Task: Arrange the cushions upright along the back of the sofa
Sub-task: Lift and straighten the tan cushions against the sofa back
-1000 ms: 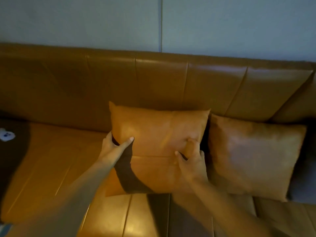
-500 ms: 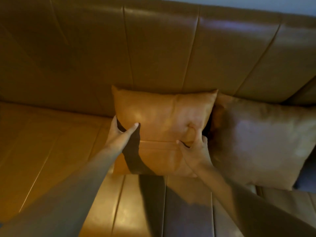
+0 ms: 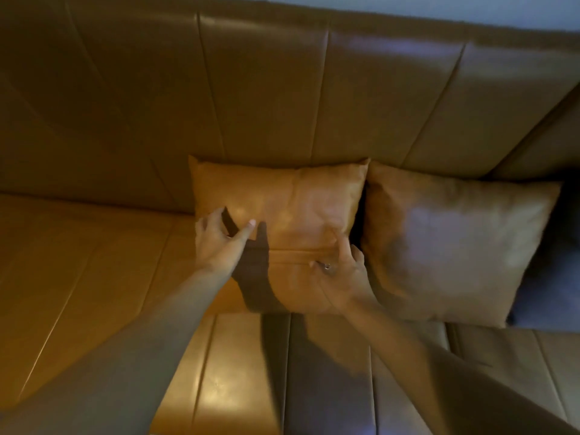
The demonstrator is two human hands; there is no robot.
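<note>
A tan leather cushion (image 3: pixel 298 202) leans upright against the back of the brown leather sofa (image 3: pixel 282 98), near its middle. My left hand (image 3: pixel 219 243) is at the cushion's left edge with fingers spread, thumb on its front; a small gap shows between palm and cushion. My right hand (image 3: pixel 342 271) presses on the lower right of the cushion's front, pinching a fold of leather. A second tan cushion (image 3: pixel 455 243) leans against the back just to the right, touching the first.
The sofa seat (image 3: pixel 78 271) stretches out to the left of the cushions. A dark grey object (image 3: pixel 552 277) lies at the far right behind the second cushion. A pale wall (image 3: pixel 470 7) shows above the sofa back.
The camera has moved closer and tilted down. My left hand has loosened from the cushion's left edge and its fingers have spread. My right hand stays on the cushion's lower right.
</note>
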